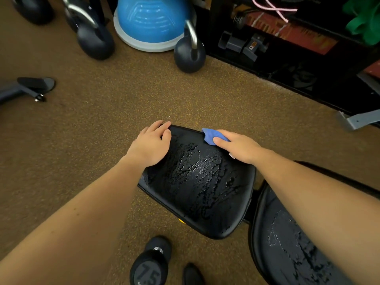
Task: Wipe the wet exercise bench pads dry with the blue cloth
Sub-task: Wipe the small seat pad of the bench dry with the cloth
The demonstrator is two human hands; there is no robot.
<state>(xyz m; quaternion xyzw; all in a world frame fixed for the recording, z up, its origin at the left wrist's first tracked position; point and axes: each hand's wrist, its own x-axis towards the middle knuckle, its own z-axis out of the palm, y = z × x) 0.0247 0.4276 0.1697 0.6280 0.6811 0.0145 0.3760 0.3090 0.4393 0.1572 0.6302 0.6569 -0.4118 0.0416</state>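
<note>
Open carpet floor (102, 124) at 9 to 12 o'clock of seat pad (197, 182), kettlebell (190, 52) at 12, dark rack (298, 58) blocking 1 to 2, dumbbell (151, 266) at 6, 2nd pad (292, 249) close at 4.

Two hands: left hand (151, 144), right hand (238, 146)
One blue cloth (211, 136)
Two wet black bench pads: seat pad (197, 182), back pad (292, 249)
Three kettlebells in full view: (190, 50), (93, 37), (34, 8)
One blue balance dome (152, 21)
One dumbbell marked 7.5 (151, 264)
One pink cord (275, 7)
</note>
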